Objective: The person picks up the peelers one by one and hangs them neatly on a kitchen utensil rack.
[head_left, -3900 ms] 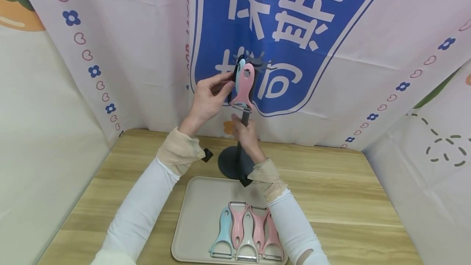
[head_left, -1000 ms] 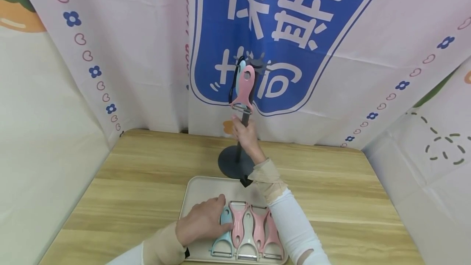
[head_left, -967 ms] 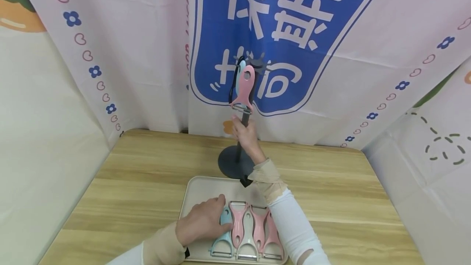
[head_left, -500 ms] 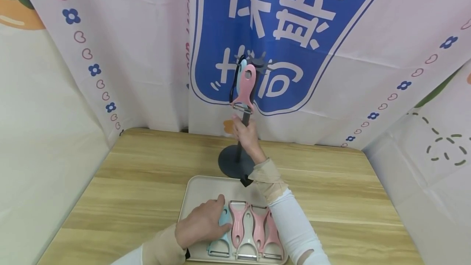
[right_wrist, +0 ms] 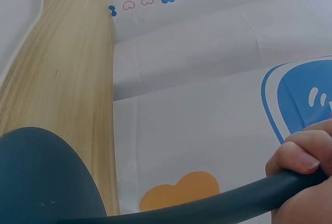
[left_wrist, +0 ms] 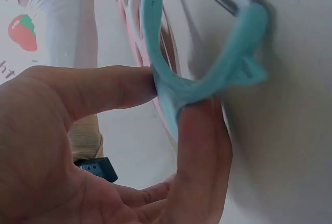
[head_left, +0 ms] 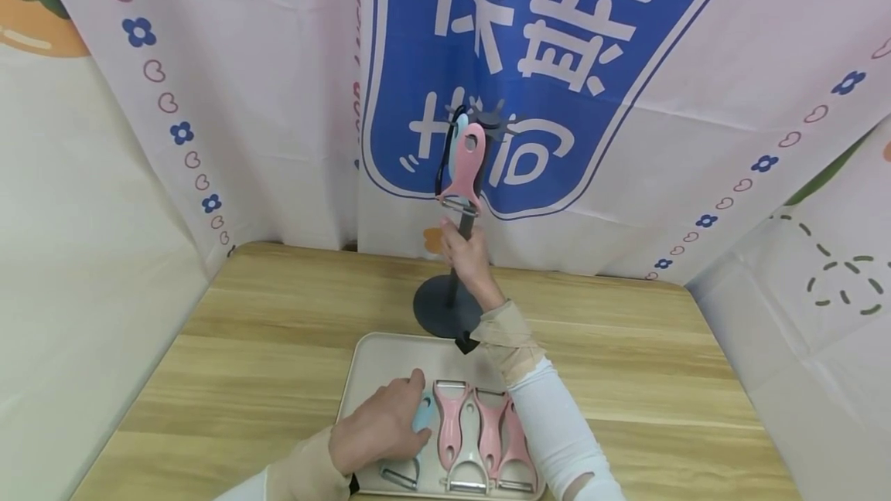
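Observation:
My left hand (head_left: 381,421) pinches a light blue peeler (head_left: 425,411) at the left end of a row of peelers on the beige tray (head_left: 369,362). In the left wrist view, thumb and fingers grip the blue peeler (left_wrist: 176,92) just below its forked head. My right hand (head_left: 468,253) is wrapped round the pole of a dark grey stand (head_left: 437,308); the right wrist view shows its fingers (right_wrist: 301,154) curled about the pole. From the stand's hooked top hang a pink peeler (head_left: 467,165), a light blue one (head_left: 455,147) partly behind it, and a black one (head_left: 442,168).
To the right of the held peeler lie a pink peeler (head_left: 450,427), a grey-white one (head_left: 469,439) and two more pink ones, close together on the tray. The tray sits on a wooden table (head_left: 292,346). A printed cloth (head_left: 299,114) hangs behind the stand.
My left hand came down from the hanging peelers to the tray and took hold of the blue peeler, which has shifted left and turned slightly. My right hand stays on the pole.

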`<state>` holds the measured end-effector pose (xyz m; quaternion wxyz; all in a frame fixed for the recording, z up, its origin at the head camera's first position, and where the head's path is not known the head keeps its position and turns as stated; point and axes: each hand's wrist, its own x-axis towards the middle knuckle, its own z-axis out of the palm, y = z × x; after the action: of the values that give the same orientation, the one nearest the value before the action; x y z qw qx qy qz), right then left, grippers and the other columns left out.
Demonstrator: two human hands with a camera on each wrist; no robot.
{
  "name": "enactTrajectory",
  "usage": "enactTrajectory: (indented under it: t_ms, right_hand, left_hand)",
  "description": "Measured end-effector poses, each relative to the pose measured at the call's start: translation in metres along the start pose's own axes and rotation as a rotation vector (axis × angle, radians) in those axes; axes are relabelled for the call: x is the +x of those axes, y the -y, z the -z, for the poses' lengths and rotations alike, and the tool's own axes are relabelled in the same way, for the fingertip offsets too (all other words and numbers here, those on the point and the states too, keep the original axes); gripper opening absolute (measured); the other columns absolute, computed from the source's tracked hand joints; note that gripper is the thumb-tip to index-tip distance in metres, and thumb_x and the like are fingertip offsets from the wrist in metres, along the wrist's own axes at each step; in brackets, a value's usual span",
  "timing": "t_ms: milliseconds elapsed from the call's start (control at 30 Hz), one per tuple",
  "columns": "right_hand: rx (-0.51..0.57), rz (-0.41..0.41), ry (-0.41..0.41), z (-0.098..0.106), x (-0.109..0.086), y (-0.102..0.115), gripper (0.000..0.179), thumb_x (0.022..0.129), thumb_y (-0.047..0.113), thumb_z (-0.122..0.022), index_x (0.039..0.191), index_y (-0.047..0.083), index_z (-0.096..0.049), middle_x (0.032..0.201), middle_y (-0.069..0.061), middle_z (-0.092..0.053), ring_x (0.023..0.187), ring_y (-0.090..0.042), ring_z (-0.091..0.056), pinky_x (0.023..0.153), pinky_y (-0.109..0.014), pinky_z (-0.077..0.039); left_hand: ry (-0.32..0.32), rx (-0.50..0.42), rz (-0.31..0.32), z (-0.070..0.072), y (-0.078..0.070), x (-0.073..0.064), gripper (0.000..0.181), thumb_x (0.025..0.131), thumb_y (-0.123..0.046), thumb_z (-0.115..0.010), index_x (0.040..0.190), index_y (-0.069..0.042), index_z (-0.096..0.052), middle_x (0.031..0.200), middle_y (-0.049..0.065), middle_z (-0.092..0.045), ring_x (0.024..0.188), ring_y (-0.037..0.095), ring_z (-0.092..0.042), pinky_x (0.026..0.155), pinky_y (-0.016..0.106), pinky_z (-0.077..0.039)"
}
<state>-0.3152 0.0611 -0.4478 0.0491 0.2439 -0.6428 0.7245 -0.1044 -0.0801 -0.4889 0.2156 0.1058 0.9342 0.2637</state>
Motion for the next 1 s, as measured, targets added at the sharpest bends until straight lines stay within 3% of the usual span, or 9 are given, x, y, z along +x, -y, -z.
enactTrajectory:
  t_ms: [200,467,733,1000]
  right_hand:
    - [0.001,0.007,-0.003,0.0,0.0,-0.001,0.057,0.112,0.024,-0.052,0.056,0.018,-0.04,0.047,0.01,-0.037,0.038,-0.01,-0.032,0.043,-0.027,-0.028]
    - [-0.002,0.006,-0.007,0.0,0.001,-0.001,0.057,0.111,0.028,-0.054,0.057,0.018,-0.041,0.047,0.01,-0.037,0.039,-0.01,-0.032,0.043,-0.026,-0.028]
    - [0.008,0.003,0.004,-0.001,0.002,0.0,0.057,0.112,0.029,-0.054,0.058,0.017,-0.041,0.048,0.01,-0.037,0.039,-0.01,-0.031,0.044,-0.026,-0.027]
    - [0.005,0.003,-0.01,-0.002,0.0,0.002,0.058,0.112,0.026,-0.053,0.057,0.017,-0.04,0.047,0.011,-0.037,0.039,-0.009,-0.032,0.043,-0.026,-0.028]
  left_hand:
    - [-0.05,-0.024,-0.025,0.01,-0.001,-0.002,0.055,0.087,-0.023,-0.084,0.126,-0.001,-0.054,0.098,0.009,-0.061,0.079,0.02,-0.059,0.068,0.038,-0.055]
    - [-0.12,-0.04,-0.05,0.027,-0.004,-0.003,0.044,0.087,-0.021,-0.086,0.117,-0.002,-0.059,0.1,0.008,-0.063,0.08,0.02,-0.06,0.074,0.041,-0.057]
    - [-0.194,-0.054,-0.073,0.043,-0.007,-0.003,0.048,0.087,-0.017,-0.088,0.123,0.0,-0.062,0.104,0.01,-0.068,0.088,0.021,-0.066,0.083,0.046,-0.06]
    - [-0.255,-0.088,-0.096,0.069,-0.008,0.003,0.044,0.09,-0.009,-0.085,0.126,0.004,-0.064,0.114,0.016,-0.072,0.099,0.025,-0.069,0.087,0.045,-0.06]
